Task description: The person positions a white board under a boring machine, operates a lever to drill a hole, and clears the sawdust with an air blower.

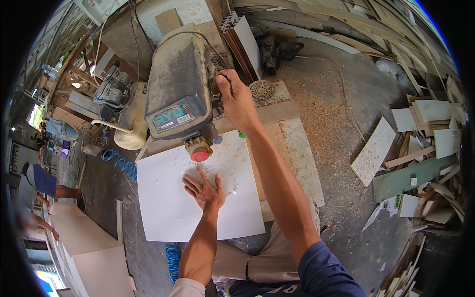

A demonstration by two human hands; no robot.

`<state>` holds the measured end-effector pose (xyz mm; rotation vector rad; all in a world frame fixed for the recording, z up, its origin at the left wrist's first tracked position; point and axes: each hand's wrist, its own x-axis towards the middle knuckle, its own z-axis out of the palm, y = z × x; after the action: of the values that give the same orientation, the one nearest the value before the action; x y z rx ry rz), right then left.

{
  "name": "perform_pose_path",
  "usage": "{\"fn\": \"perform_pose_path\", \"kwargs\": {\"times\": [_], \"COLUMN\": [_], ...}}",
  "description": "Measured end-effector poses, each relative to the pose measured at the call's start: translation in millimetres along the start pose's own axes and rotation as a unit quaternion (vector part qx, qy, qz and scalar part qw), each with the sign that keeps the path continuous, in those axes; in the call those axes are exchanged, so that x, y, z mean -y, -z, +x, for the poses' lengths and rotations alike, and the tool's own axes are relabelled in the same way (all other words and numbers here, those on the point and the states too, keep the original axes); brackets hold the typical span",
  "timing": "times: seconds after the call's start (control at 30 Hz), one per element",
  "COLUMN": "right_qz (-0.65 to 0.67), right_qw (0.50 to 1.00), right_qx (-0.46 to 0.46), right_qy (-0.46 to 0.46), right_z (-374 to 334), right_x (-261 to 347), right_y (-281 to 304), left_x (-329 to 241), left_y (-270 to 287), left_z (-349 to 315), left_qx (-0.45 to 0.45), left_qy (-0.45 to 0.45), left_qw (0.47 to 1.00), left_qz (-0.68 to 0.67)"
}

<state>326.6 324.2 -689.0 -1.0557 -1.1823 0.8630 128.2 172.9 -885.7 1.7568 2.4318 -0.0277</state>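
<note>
The blue sleeve [329, 270] led to the right hand [238, 101], clenched on the drill [178, 84] at its side; the left hand [205, 193] lay spread, gripping nothing, on the board [166, 213] beneath. Good work likely meant board flat, fingers clear.

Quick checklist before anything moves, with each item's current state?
1. Left hand flat on the white panel: ok, palm down, fingers spread.
2. Right hand securely gripping: cannot tell; it is closed beside the dusty machine, but what it holds is hidden.
3. Left fingertips well away from the red-faced part: not ok; they look close to it.
4. Panel surface clean: not ok; white bits lie on it.
5. Red-faced part motionless: cannot tell from one still.
</note>
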Motion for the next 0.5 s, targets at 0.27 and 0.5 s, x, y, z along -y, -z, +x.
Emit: {"fn": "perform_pose_path", "kwargs": {"times": [0.27, 0.5], "right_qz": [-0.016, -0.017], "right_qw": [1.0, 1.0], "right_qx": [-0.001, 0.0], "right_qy": [0.008, -0.002], "right_z": [0.0, -2.7], "right_x": [-0.4, 4.7], "right_y": [1.1, 1.5], "left_x": [-0.5, 0.5], "left_y": [0.5, -0.6], "left_z": [0.0, 0.1], "left_qx": [0.0, -0.003], "left_qy": [0.001, 0.0], "left_qw": [1.0, 1.0], "left_qz": [0.002, 0.002]}}
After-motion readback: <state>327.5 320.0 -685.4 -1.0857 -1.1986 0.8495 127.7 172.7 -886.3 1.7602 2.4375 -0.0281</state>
